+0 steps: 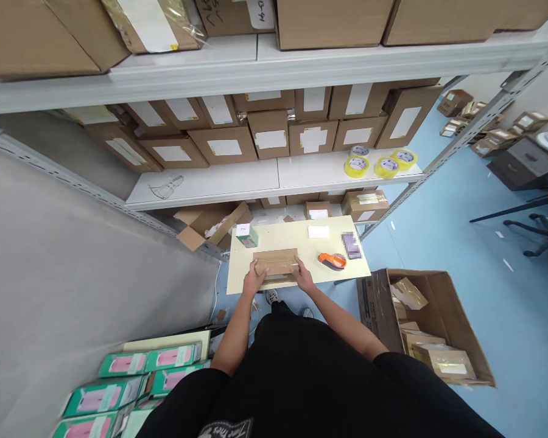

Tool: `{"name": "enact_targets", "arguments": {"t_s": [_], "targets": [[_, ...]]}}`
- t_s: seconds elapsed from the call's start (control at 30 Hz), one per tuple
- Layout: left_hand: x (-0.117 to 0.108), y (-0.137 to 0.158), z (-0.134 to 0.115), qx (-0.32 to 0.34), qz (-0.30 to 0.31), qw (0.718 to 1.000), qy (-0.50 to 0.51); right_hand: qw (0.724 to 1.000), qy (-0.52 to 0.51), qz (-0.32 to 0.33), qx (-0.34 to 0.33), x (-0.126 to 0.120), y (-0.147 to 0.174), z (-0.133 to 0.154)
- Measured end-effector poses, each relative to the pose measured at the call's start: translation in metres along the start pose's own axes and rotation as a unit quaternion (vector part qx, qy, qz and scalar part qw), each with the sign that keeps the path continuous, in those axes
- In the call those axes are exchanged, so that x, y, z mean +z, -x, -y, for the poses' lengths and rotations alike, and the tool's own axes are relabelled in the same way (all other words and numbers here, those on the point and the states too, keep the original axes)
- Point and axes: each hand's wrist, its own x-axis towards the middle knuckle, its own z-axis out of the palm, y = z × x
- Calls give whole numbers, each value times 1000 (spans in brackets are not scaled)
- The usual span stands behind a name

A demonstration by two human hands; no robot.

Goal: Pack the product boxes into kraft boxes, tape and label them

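A small brown cardboard box [277, 260] with shiny tape across it lies near the front edge of the pale yellow table [244, 285]. My left hand [254, 278] grips its left end, and my right hand [303, 275] is closed around its right end. To the right of the box rests an orange and dark tape dispenser [332, 261]. Behind it on the tabletop is a white slip or label stack [318, 232]. A small green and white box [247, 235] stands at the back left, and a purplish, pixelated item [351, 245] lies at the right edge.
A metal shelf [201, 186] ahead holds many cardboard boxes and several tape rolls [357, 165]. An open carton [214, 226] sits behind the table's left corner. On the floor at right, a large open carton [466, 316] contains taped parcels. Green and pink boxes [94, 398] are stacked lower left.
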Motion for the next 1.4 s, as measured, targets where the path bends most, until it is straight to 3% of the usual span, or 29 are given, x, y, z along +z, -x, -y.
{"name": "enact_targets", "arguments": {"t_s": [0.17,0.33,0.47,0.57,0.7,0.87,1.0,1.13,1.4], "targets": [[5,-1,17,-44,-6,999,14,999,-16,29,-12,12,-17,-1],[41,-16,-6,12,1,997,74,1000,-14,-18,-7,-10,-19,-23],[50,-31,-19,29,-1,998,63,1000,9,-3,-2,-30,-26,-32],[47,-37,-17,38,6,998,46,998,47,-46,2,-54,-35,-38],[45,-40,-13,44,3,999,19,982,119,-139,53,-106,-42,-58],[46,-43,-20,-9,18,998,-55,976,158,-90,119,-147,-37,-88],[46,-46,-28,-50,31,993,-107,972,166,-59,157,-143,-36,-103],[44,-47,-31,-52,41,991,-120,968,175,-69,169,-134,-45,-107],[46,-39,-32,-35,38,992,-119,980,136,-73,124,-139,-27,-101]]}}
